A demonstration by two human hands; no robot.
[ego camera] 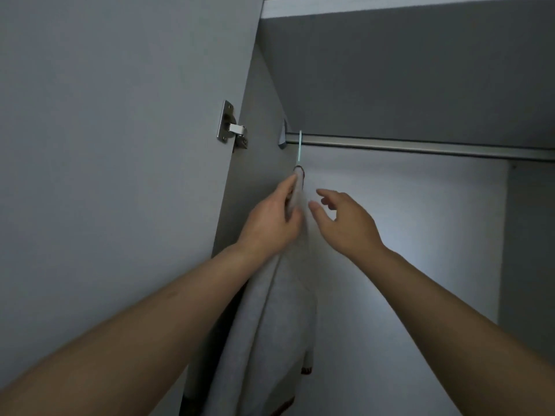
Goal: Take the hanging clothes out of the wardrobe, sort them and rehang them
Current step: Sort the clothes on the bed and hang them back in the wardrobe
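We count one garment point(279, 319), on one hanger point(299, 145), on one rail point(420, 145). We count two hands: one left hand point(270, 223) and one right hand point(345, 223). We count one hinge point(232, 127) and one shelf point(390, 7).

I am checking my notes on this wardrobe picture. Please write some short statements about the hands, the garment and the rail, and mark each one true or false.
1. The left hand grips the grey garment near its top. True.
2. The right hand holds the hanger hook. False: it is open, its fingers spread beside the garment, holding nothing.
3. The hanger hook is over the rail. True.
4. Many garments fill the rail. False: only one garment is seen, at the rail's left end.
5. The wardrobe door is closed. False: it stands open on the left, its hinge in view.
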